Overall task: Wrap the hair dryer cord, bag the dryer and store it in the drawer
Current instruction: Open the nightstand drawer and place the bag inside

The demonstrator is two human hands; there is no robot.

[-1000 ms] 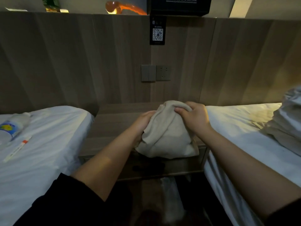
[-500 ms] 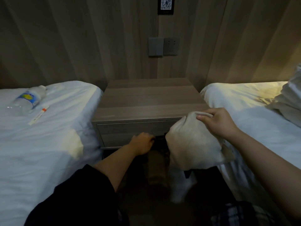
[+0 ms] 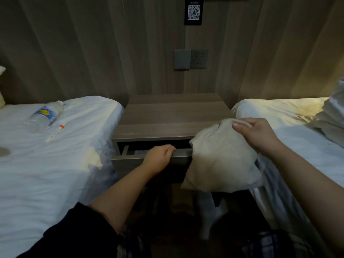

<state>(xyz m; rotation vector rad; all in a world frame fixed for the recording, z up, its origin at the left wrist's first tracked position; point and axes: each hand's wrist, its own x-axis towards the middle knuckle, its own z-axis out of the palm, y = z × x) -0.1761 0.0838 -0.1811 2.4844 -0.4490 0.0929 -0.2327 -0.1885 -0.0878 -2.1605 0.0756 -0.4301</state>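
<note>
- Both bare: left hand [image 3: 159, 158], right hand [image 3: 261, 135].
- Left arm: loose black sleeve [image 3: 72, 233] ending near the elbow, forearm bare.
- Right forearm: bare.
- Lap: dark plaid fabric [image 3: 270, 245] with pale check lines.

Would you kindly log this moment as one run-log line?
left hand: grips drawer front | right hand: holds cloth bag by top | drawer: partly open | cloth bag: outside drawer
</note>
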